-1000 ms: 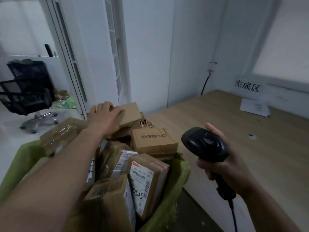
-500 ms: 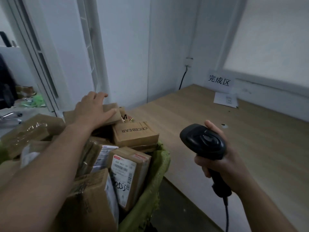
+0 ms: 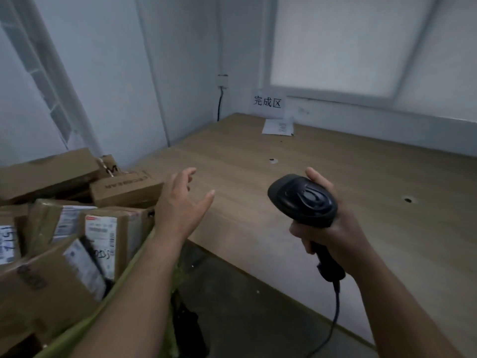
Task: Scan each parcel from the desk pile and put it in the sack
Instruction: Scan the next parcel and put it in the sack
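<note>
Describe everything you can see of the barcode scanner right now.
The scanner is a black, plastic-looking handheld unit with a rounded head and an oval raised panel on its back. The right hand grips its handle, thumb up beside the head. It is held roughly upright in the air over the desk, touching only that hand. A black cable hangs from the handle's base and runs out of view. Its scan window faces away, unseen.

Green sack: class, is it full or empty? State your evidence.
Full. Cardboard parcels crowd the green sack and are stacked above its rim; how deep the pile goes is hidden.
</note>
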A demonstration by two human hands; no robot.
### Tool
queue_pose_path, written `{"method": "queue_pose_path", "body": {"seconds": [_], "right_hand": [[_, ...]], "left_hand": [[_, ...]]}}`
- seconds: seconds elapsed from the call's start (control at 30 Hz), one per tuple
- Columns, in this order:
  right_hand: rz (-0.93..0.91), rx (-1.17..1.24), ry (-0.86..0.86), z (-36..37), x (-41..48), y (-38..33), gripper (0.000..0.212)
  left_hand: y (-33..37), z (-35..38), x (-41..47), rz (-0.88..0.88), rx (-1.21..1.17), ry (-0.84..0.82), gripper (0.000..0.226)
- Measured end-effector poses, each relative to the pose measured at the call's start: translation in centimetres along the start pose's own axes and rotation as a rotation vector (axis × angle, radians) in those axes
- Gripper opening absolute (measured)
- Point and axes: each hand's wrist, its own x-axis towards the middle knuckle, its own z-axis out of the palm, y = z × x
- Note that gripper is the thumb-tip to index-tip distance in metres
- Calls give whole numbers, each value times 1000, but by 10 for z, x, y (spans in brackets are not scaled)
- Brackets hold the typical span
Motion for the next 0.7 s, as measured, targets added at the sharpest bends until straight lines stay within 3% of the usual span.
{"method": "queue_pose_path", "body": {"seconds": [0.2,0.7], "right_hand": [[-5,-1,141,-68,-76,-3,96],[11,-93,621,-213,-259,-22,96]], "left_hand": [[71,64,-65,77,-17,-129,65],[272,195,-177,480,-151,-354,64]]}}
